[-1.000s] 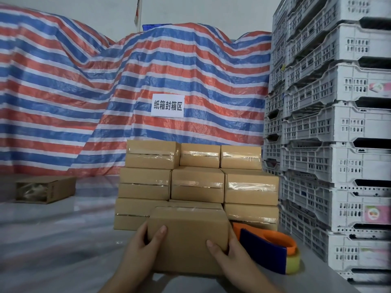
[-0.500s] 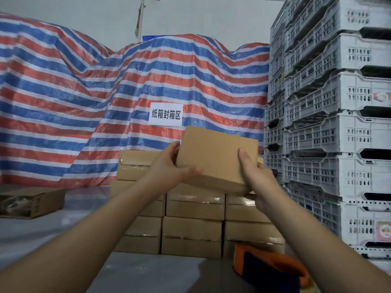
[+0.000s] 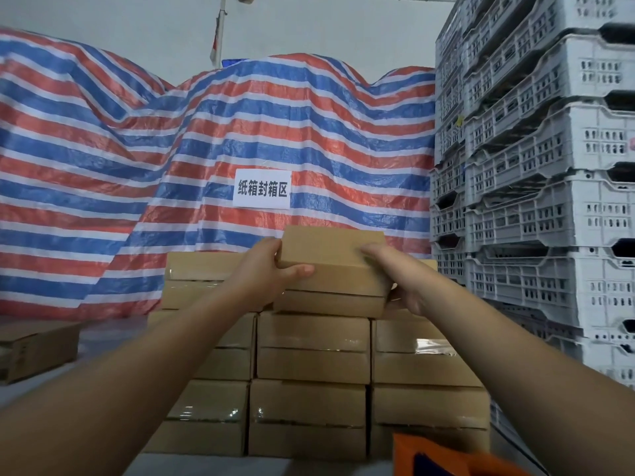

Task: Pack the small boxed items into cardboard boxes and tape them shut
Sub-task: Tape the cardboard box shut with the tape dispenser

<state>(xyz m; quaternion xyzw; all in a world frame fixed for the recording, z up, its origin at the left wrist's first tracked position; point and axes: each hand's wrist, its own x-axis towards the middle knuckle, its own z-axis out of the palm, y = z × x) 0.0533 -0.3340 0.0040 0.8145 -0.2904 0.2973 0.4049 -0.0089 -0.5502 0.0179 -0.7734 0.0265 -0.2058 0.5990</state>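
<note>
A small brown cardboard box (image 3: 331,259) sits on top of the middle column of a stack of taped cardboard boxes (image 3: 312,365). My left hand (image 3: 264,269) grips its left end, thumb across the near face. My right hand (image 3: 395,273) grips its right end, fingers over the top and thumb beneath. Both arms reach forward over the table. The stack is three columns wide and several rows high, and clear tape shines on the boxes' fronts.
An orange and blue tape dispenser (image 3: 446,455) lies at the bottom edge, right of centre. An open cardboard box (image 3: 34,348) sits at the far left on the table. White plastic crates (image 3: 549,201) tower on the right. A striped tarpaulin (image 3: 137,166) with a white sign (image 3: 263,188) hangs behind.
The box was lifted from the table in front of me, carried forward and up, and now lies flat on top of the stack. Both hands keep hold of it.
</note>
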